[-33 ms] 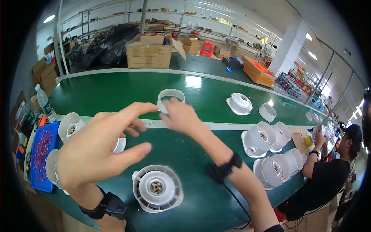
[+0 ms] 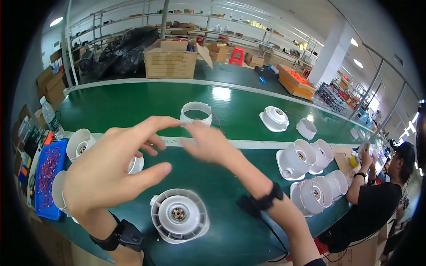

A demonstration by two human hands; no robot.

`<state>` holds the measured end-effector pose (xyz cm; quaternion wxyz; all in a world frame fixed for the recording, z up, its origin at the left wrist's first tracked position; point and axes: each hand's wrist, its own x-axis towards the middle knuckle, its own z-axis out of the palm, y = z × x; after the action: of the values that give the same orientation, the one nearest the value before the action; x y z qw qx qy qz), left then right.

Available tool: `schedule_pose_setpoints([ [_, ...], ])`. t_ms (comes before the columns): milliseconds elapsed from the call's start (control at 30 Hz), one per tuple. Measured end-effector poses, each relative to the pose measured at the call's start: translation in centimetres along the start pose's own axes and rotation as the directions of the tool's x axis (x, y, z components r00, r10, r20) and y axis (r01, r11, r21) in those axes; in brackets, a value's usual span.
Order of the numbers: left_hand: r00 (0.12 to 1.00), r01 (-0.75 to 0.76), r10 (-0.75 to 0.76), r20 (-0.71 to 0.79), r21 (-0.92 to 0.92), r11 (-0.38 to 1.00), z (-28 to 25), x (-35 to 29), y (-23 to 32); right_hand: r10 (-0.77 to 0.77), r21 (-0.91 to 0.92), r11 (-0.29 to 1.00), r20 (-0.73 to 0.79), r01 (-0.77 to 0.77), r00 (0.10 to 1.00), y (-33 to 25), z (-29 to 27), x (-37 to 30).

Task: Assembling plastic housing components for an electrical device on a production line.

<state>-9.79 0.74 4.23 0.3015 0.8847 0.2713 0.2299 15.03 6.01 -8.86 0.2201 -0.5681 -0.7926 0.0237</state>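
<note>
My left hand [image 2: 113,166] hovers over the left side of the bench, its fingers spread and nothing in them. Slightly blurred, my right hand [image 2: 208,144] is open just in front of a white plastic ring-shaped housing [image 2: 196,111] with a thin wire, which stands on the green belt. Nearest to me on the bench lies a round white fan base [image 2: 179,215] with a ribbed rim and a copper-coloured motor centre. Another white part [image 2: 136,165] is partly hidden behind my left hand. Both wrists wear black straps.
At left are white cylindrical housings [image 2: 80,144] and a blue tray [image 2: 44,206] of coloured wires. More housings [image 2: 299,156] stand at right, beside a co-worker [image 2: 377,195]. A white fan base [image 2: 274,119] and a small ring [image 2: 306,128] sit on the belt. A black cable [image 2: 273,230] trails from my right wrist.
My right hand has drawn back toward me, away from the ring-shaped housing, which now shows more fully. My left hand has barely shifted.
</note>
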Motion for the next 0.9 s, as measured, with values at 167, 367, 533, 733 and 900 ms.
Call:
schedule_pose_setpoints([
  [167, 0.999, -0.011, 0.013, -0.043, 0.041, 0.999, -0.1, -0.4, 0.7, -0.355, 0.441, 0.867, 0.224, 0.231, 0.908, -5.8, -2.3, -10.9],
  [367, 0.999, -0.038, 0.034, 0.029, 0.185, 0.982, 1.4, 0.1, 0.8, -0.352, 0.177, 0.933, 0.267, 0.314, 0.897, -8.6, 0.1, -13.4],
  [533, 0.993, -0.036, 0.013, 0.115, 0.200, 0.979, 2.4, 0.9, 1.9, -0.336, 0.322, 0.912, 0.227, 0.255, 0.914, -7.8, 0.9, -12.4],
  [733, 0.996, 0.048, -0.059, 0.060, 0.175, 0.983, 1.5, 1.1, 0.6, -0.315, 0.402, 0.897, 0.289, 0.184, 0.904, -5.8, -0.9, -11.4],
  [900, 0.990, 0.109, -0.098, -0.096, 0.113, 0.988, 0.0, 1.0, -0.5, -0.110, 0.714, 0.692, -0.042, 0.107, 0.993, 0.3, -5.7, -10.6],
])
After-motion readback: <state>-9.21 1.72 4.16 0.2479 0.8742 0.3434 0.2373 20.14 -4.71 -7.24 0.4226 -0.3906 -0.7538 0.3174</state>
